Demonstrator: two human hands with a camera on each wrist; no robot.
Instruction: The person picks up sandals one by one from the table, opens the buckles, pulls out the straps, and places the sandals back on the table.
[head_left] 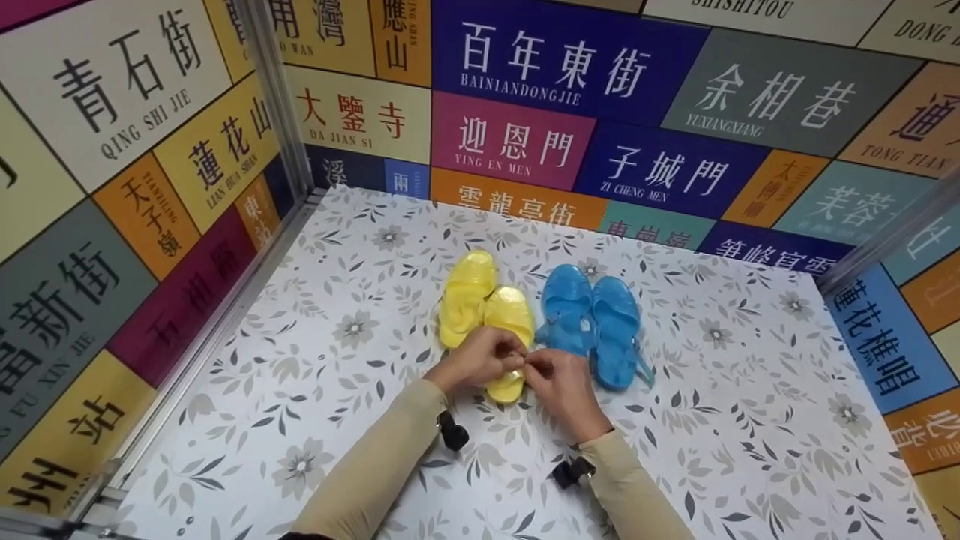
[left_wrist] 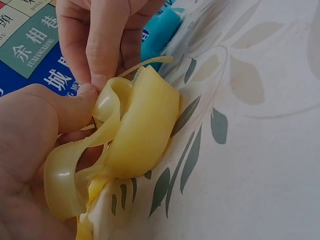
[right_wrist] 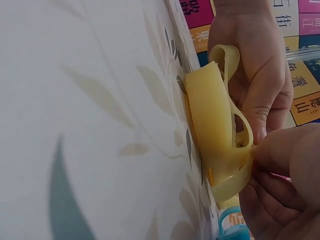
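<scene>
A yellow plastic sandal (head_left: 508,307) lies toe away on the patterned table, its heel toward me. At its heel my left hand (head_left: 480,358) and right hand (head_left: 564,384) meet, thumbs and fingertips close together. In the left wrist view both pinch the thin ankle strap (left_wrist: 60,175), which loops loosely beside the thick heel (left_wrist: 145,127). From the right wrist view, a strap end (right_wrist: 235,187) hangs below my right fingertips. The fastening itself is mostly hidden by fingers. Left of this sandal rests its yellow mate (head_left: 466,289).
Right of my hands lie two blue sandals, one (head_left: 568,300) beside the other (head_left: 616,326), a strap sticking out on the right one. Upright panels (head_left: 517,142) with Chinese street names stand behind the white floral table (head_left: 360,420). A metal frame post (head_left: 281,97) rises at the back left corner.
</scene>
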